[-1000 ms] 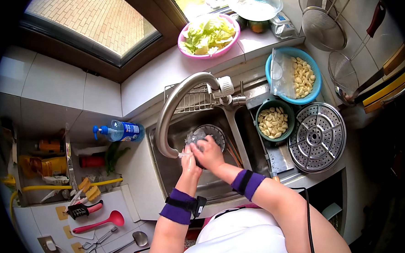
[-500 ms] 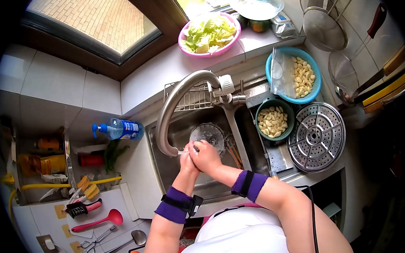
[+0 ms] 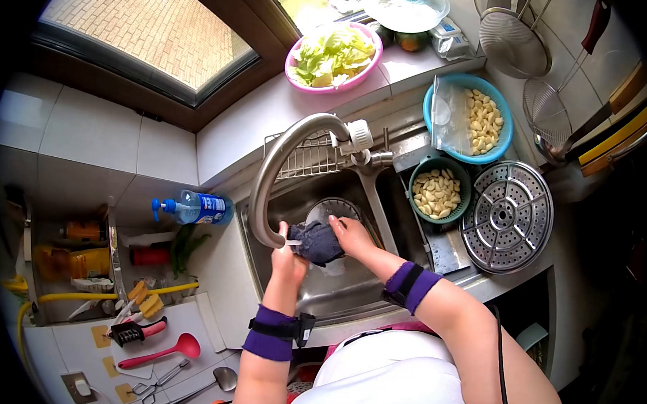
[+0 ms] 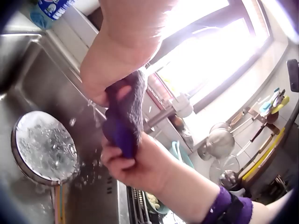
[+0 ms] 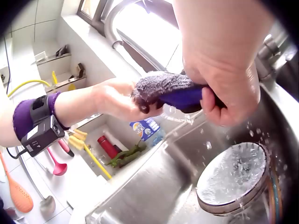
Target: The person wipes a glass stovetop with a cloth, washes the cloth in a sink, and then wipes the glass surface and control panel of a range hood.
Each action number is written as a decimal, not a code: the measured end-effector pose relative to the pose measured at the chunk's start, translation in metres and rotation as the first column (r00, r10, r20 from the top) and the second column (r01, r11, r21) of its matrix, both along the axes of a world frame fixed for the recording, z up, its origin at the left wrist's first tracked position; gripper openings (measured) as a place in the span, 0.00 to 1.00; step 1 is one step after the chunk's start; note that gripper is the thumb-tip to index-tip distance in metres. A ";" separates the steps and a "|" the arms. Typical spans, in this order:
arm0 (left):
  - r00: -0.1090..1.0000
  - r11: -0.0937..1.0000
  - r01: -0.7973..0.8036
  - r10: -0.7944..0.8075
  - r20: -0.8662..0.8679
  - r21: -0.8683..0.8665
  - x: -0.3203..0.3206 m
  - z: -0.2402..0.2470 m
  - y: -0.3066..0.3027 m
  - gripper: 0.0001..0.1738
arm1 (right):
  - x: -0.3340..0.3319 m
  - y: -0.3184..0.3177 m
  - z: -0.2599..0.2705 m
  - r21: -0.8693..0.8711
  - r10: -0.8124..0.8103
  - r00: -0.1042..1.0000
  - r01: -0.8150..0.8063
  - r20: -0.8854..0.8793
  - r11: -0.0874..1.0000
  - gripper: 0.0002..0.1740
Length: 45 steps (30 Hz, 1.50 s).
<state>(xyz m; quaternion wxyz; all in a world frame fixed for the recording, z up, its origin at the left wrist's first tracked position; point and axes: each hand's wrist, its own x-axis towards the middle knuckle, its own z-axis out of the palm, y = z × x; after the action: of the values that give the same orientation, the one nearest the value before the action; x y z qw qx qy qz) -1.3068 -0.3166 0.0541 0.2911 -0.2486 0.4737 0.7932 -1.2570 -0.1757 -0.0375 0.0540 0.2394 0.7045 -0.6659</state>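
Daylight pours through a dark-framed window (image 3: 149,39) at the upper left, brick paving visible beyond it, onto a white-tiled wall (image 3: 85,138) and a pale counter (image 3: 262,118) wrapping around a stainless-steel sink (image 3: 333,294) at the centre of a compact kitchen.

Left hand (image 3: 289,256) and right hand (image 3: 351,236) close together, both grips curled.

The cloth (image 3: 315,242) is a dark blue-purple rag with a fuzzy nap, bunched into a thick, crumpled roll. It is held in the air just beside the mouth of the faucet (image 3: 270,177). The left hand (image 3: 289,259) grips one end and the right hand (image 3: 351,236) the other, with water dripping beneath it.
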 end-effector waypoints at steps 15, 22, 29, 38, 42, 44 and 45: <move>0.853 0.840 0.372 -0.477 -0.212 -0.394 0.016 0.073 0.013 0.23 | 0.025 -0.009 0.051 0.070 0.188 0.911 -0.174 -0.367 0.982 0.27; 0.841 0.693 0.199 -0.484 -0.243 -0.693 0.010 0.080 -0.002 0.23 | 0.018 0.014 0.029 -0.307 0.008 0.948 -0.111 -0.317 0.945 0.17; 0.860 0.765 0.133 -0.404 -0.310 -0.630 0.001 0.059 -0.018 0.21 | 0.019 0.042 0.054 -0.309 0.102 0.828 -0.316 -0.551 0.897 0.41; 0.969 0.944 0.240 -0.247 0.000 0.228 -0.007 0.037 -0.032 0.27 | 0.022 0.048 0.041 0.426 0.498 0.794 -0.339 -0.348 0.839 0.31; 0.971 0.908 0.220 -0.238 0.007 0.355 -0.013 0.025 -0.054 0.22 | 0.016 0.039 0.021 0.223 0.386 0.872 -0.329 -0.302 0.918 0.17; 0.973 0.955 0.231 -0.231 -0.021 0.188 -0.015 0.017 -0.058 0.20 | 0.007 0.027 0.002 -0.217 0.211 0.886 -0.320 -0.412 0.922 0.14; 0.973 0.973 0.230 -0.229 -0.040 0.018 -0.013 0.012 -0.056 0.19 | 0.002 0.022 -0.002 -0.426 0.109 0.894 -0.310 -0.434 0.850 0.14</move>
<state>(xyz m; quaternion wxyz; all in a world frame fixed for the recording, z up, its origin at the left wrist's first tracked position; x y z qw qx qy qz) -1.3198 -0.3724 0.0658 0.3746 -0.1738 0.4958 0.7640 -1.2548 -0.1541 -0.0398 0.0429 -0.0008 0.5336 -0.8446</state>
